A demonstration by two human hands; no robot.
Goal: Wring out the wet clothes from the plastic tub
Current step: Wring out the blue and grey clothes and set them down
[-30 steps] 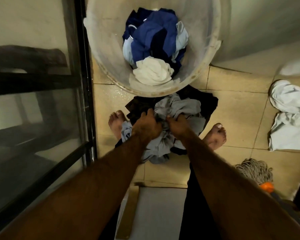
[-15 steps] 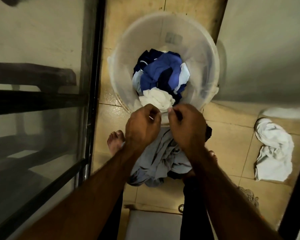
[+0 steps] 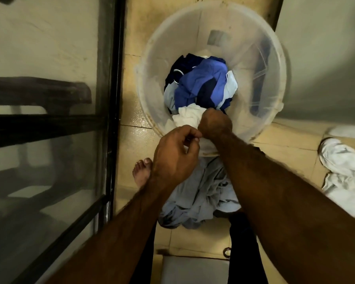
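Tiled floor (image 3: 295,148), plastic tub (image 3: 254,58) at 12 o'clock holding the wet clothes (image 3: 201,85); I read right hand (image 3: 214,125) fisted on the white garment (image 3: 188,117) at tub's 6 to pull it for wringing, left hand (image 3: 174,154) curled, visibly empty.

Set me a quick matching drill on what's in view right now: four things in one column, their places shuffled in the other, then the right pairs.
Things:
1. blue garment
2. grey garment
3. right hand
4. bare foot

Places:
a. on the floor beside the dark frame
b. against the white cloth at the near side of the plastic tub
c. heaped on the floor, outside the tub on its near side
d. inside the tub, on top

Pairs: 1-d, 2-c, 3-b, 4-a.
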